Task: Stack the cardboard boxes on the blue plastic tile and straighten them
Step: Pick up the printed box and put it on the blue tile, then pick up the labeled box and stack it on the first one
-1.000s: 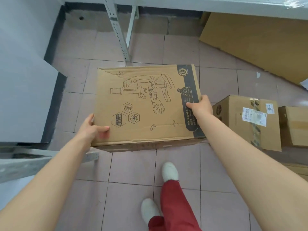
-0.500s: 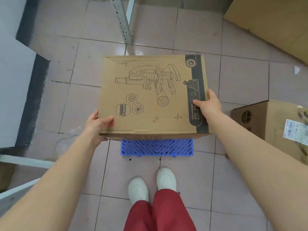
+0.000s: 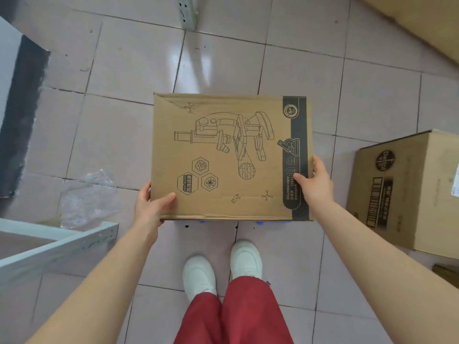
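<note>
A flat cardboard box [image 3: 231, 157] printed with a microscope drawing and a black side strip is held level in front of me, over the floor. My left hand [image 3: 151, 203] grips its near left corner, thumb on top. At the right edge, my right hand [image 3: 314, 181] clasps the box, thumb on the black strip. The blue plastic tile [image 3: 202, 221] lies under the box; only thin slivers of it show at the box's near edge. A second, taller cardboard box [image 3: 407, 194] stands on the floor to the right.
A white metal shelf frame [image 3: 57, 244] juts in at the left, with crumpled clear plastic [image 3: 87, 199] on the floor behind it. A shelf post [image 3: 187, 11] stands at the top. A large cardboard sheet [image 3: 422, 23] leans at the top right. My white shoes [image 3: 223, 266] are just below the box.
The box has come down and nearer to me, and now covers almost all of the blue tile that showed below it half a second ago. Both hands keep the same grip.
</note>
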